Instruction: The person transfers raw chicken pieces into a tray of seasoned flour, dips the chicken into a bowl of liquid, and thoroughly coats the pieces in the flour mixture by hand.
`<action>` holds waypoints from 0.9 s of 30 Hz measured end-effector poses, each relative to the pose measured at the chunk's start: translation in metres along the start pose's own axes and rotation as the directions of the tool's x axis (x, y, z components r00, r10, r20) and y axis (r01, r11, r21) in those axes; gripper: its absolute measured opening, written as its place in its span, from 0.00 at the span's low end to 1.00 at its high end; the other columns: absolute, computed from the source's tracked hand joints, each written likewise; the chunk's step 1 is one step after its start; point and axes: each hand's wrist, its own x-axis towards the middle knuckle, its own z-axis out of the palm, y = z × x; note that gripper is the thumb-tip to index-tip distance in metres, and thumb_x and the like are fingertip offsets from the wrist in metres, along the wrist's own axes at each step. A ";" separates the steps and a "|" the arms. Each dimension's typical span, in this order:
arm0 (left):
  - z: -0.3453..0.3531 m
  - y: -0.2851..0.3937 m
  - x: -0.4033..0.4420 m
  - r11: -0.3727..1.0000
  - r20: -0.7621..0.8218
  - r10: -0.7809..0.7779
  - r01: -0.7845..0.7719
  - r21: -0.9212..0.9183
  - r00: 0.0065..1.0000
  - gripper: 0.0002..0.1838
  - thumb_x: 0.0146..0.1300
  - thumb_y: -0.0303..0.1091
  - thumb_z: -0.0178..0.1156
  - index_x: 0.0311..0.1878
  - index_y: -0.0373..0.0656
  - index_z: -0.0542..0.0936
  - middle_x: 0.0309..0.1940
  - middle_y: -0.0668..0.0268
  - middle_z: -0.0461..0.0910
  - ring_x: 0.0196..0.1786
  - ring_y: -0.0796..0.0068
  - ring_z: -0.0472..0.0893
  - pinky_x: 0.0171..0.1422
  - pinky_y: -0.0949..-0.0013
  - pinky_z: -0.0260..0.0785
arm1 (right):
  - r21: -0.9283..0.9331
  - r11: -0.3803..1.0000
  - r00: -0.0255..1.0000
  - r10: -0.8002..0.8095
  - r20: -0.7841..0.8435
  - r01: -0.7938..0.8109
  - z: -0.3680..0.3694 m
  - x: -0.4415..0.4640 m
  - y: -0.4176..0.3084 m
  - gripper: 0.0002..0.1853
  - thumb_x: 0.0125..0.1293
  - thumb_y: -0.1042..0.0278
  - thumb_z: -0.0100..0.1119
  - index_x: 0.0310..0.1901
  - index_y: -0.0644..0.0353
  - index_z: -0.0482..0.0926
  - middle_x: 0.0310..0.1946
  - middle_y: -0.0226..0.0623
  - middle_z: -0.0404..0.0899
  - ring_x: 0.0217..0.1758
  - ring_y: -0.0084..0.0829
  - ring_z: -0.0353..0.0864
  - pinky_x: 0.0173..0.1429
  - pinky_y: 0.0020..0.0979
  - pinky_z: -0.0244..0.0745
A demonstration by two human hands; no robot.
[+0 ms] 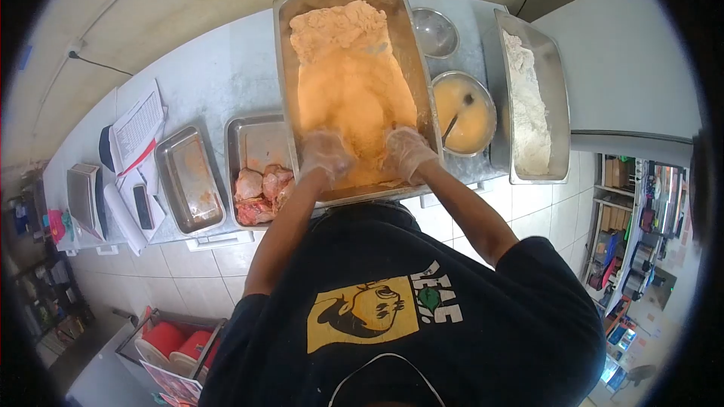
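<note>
A large metal tray holds orange-tinted flour, with a lumpier mound at its far end. Both my hands wear clear plastic gloves and are inside the tray's near part. My left hand is at the near left, its fingers in the flour and partly hidden. My right hand is by the near right wall, its fingers also down in the flour. Whether either hand grips anything cannot be made out. Just left of the tray, raw meat pieces lie in a smaller metal tray.
Right of the large tray stand a bowl of yellow-orange liquid with a dark utensil, a small metal bowl and a tray of white flour. Leftward are a stained metal tray, papers, a phone and a scale.
</note>
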 end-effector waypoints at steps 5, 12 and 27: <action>0.112 -0.019 0.039 0.996 -0.459 -0.070 0.042 -0.073 0.886 0.35 0.58 0.47 0.62 0.64 0.36 0.70 0.55 0.48 0.77 0.56 0.51 0.80 0.58 0.53 0.74 | 0.288 0.950 0.993 0.104 0.057 -0.116 0.036 0.012 -0.002 0.21 0.62 0.65 0.59 0.54 0.68 0.78 0.51 0.59 0.78 0.58 0.50 0.79 0.61 0.43 0.74; 0.076 -0.042 0.062 0.967 -0.120 0.173 -0.192 -0.167 0.977 0.40 0.58 0.44 0.64 0.71 0.38 0.63 0.64 0.43 0.69 0.63 0.47 0.74 0.66 0.58 0.68 | 0.436 0.890 0.990 -0.141 -0.022 0.136 0.058 0.046 0.031 0.22 0.59 0.59 0.62 0.52 0.64 0.79 0.49 0.53 0.81 0.53 0.45 0.81 0.57 0.40 0.75; 0.043 -0.030 0.032 0.934 0.118 0.327 -0.301 -0.194 0.938 0.55 0.43 0.43 0.75 0.73 0.31 0.57 0.64 0.42 0.70 0.67 0.50 0.71 0.71 0.60 0.63 | 0.810 0.434 0.918 -0.218 -0.331 0.395 0.043 0.006 0.046 0.21 0.59 0.60 0.63 0.51 0.64 0.79 0.48 0.52 0.81 0.55 0.45 0.79 0.60 0.39 0.73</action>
